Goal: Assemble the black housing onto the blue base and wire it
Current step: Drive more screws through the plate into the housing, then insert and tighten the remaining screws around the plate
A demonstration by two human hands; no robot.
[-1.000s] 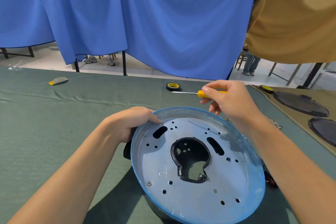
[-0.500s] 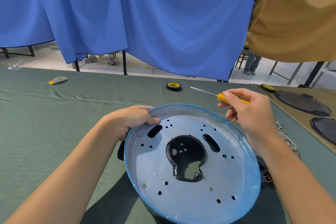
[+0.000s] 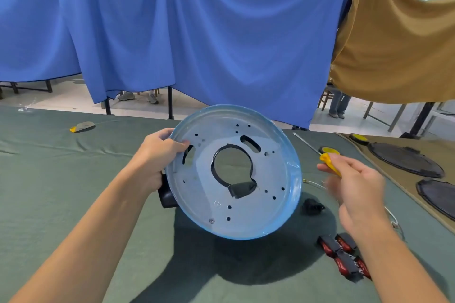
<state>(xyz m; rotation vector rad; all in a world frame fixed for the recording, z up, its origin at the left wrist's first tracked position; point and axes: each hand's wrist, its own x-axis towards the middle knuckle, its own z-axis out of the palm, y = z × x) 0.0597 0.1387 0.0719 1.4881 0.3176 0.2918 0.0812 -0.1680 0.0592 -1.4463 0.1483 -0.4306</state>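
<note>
Blue base (image 3: 278, 174), tilted up, gripped at its ten o'clock rim by the left hand (image 3: 157, 155); right hand (image 3: 354, 189), at three o'clock, pinches a yellow screwdriver (image 3: 326, 158).

Green-clothed table (image 3: 61, 192), yellow tape roll (image 3: 330, 149), small black part (image 3: 312, 206), red-black connectors (image 3: 343, 257)

An assembly workshop: cloth-covered workbench (image 3: 61, 179), hung curtain dividers (image 3: 197, 32), loose black parts (image 3: 403, 160).
</note>
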